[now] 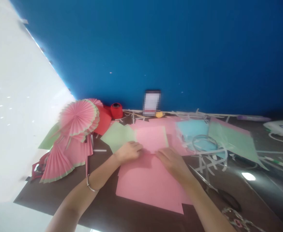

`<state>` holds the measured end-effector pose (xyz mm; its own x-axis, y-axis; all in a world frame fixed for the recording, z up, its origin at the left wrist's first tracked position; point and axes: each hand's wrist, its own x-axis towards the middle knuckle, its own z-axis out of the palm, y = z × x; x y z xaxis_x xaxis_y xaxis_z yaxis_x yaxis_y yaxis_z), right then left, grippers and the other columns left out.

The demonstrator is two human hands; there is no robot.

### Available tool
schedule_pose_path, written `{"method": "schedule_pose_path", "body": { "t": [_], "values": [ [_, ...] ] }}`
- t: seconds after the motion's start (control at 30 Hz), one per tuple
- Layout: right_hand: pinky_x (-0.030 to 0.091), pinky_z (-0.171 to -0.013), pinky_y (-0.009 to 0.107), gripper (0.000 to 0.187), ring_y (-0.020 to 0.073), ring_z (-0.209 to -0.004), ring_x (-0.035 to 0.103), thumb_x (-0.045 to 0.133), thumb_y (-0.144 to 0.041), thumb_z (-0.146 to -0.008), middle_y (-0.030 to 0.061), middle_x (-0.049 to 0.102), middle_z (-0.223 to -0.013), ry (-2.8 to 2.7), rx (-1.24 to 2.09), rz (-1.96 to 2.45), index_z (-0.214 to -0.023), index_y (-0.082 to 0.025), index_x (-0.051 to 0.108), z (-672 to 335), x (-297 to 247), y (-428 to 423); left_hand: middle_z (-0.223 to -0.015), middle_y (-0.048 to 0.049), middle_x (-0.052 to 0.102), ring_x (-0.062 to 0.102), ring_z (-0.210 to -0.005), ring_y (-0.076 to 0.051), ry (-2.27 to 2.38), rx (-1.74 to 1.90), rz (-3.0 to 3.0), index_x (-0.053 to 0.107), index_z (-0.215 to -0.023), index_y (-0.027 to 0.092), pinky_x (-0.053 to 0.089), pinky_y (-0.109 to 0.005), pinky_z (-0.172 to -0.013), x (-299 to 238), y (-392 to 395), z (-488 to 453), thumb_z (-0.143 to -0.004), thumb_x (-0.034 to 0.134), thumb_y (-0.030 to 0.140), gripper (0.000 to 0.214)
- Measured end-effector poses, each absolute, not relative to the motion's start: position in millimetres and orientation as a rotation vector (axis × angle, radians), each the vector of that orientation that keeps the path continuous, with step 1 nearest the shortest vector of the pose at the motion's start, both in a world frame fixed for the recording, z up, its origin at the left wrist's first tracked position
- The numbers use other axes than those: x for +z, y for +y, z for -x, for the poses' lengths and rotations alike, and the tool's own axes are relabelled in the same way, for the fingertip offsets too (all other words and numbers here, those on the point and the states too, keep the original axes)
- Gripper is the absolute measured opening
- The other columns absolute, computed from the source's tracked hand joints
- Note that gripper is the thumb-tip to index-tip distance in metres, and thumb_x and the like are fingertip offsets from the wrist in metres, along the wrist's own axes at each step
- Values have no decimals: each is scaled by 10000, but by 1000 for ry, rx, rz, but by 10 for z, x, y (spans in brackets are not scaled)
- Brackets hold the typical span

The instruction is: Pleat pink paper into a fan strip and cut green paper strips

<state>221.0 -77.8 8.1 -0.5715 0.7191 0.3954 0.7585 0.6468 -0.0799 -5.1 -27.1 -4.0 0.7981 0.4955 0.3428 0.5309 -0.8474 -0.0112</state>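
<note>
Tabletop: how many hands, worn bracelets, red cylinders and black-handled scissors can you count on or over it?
Hands (left hand, right hand): 2
Worn bracelet: 1
Red cylinder: 1
Black-handled scissors: 1
Total: 5

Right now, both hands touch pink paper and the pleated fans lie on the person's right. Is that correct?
No, the side is wrong: the pleated fans lie on the person's left, as the head view shows. The left hand and right hand touch pink paper.
</note>
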Motion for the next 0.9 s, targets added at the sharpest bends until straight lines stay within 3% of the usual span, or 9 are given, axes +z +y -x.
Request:
{"method": "schedule_pose_path", "body": {
  "t": [0.23,0.47,0.67,0.77,0.9],
  "values": [
    [425,-721,337,240,198,-813,555,387,-197,-905,52,634,-854,-2453,42,1261,-939,-240,621,-2170,-42,-763,-760,-41,586,542,-670,-148,-754,-348,2955,586,-759,157,402,-291,-604,81,-254,120,-795,484,90,127],
    [406,-672,311,247,182,-760,541,382,-186,-907,50,618,-825,-2457,39,1286,-911,-237,623,-2141,-85,-744,-890,-43,641,572,-854,-174,-927,-451,3023,618,-933,185,411,-316,-771,111,-269,84,-858,489,191,149],
    [386,-703,317,254,175,-742,526,401,-269,-923,49,607,-755,-2369,100,1272,-778,-203,600,-2207,-55,-668,-798,-16,655,586,-777,-152,-1364,-682,3177,644,-755,197,440,-284,-743,59,-231,67,-829,564,319,163],
    [382,-691,324,271,173,-708,526,421,-314,-915,39,611,-723,-2332,177,1310,-728,-199,580,-2254,-71,-607,-949,-17,666,606,-829,-152,-1652,-849,3204,608,-656,188,465,-277,-761,55,-212,68,-774,621,386,231],
    [383,-697,329,269,171,-701,539,453,-334,-897,32,623,-726,-2302,280,1334,-692,-207,572,-2289,-99,-560,-1092,-38,629,609,-930,-164,-1741,-929,3221,552,-603,175,474,-301,-829,79,-209,81,-783,605,340,250]
  ]
}}
